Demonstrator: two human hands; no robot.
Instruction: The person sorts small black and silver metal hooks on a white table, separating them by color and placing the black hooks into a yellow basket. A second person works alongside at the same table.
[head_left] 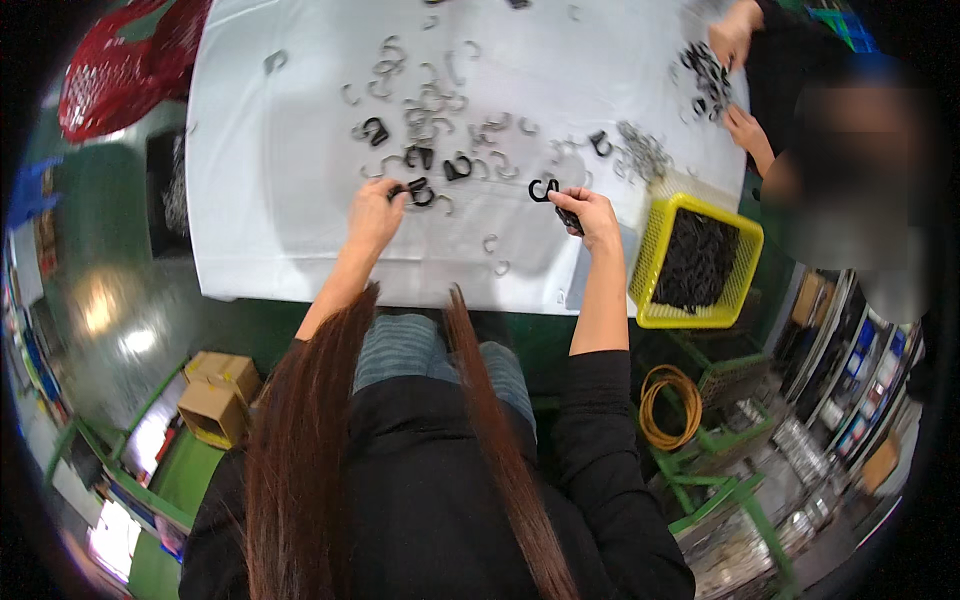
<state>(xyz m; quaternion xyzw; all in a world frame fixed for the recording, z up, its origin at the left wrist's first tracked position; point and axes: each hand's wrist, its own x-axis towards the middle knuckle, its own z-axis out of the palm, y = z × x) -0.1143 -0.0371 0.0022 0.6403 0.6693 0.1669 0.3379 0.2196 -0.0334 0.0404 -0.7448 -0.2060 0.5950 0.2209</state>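
Observation:
Over the white-covered table (300, 200), my left hand (376, 212) pinches a small black curved piece near a black hook-shaped clip (421, 192). In my right hand (592, 214), closed fingers hold several black clips; one of them, a black hook-shaped clip (542, 190), sticks out past the fingertips toward the left. Loose black clips (457, 167) lie just beyond my left hand. Among and behind them are scattered many thin C-shaped metal pieces (430, 100). How many pieces each hand holds is hidden by the fingers.
A yellow basket (645, 310) full of black parts stands right of my right forearm. At the far right, a co-worker's hands (735, 40) handle a pile of black clips (706, 75). A heap of metal pieces (640, 150) lies between us. A red chair (110, 85) stands far left.

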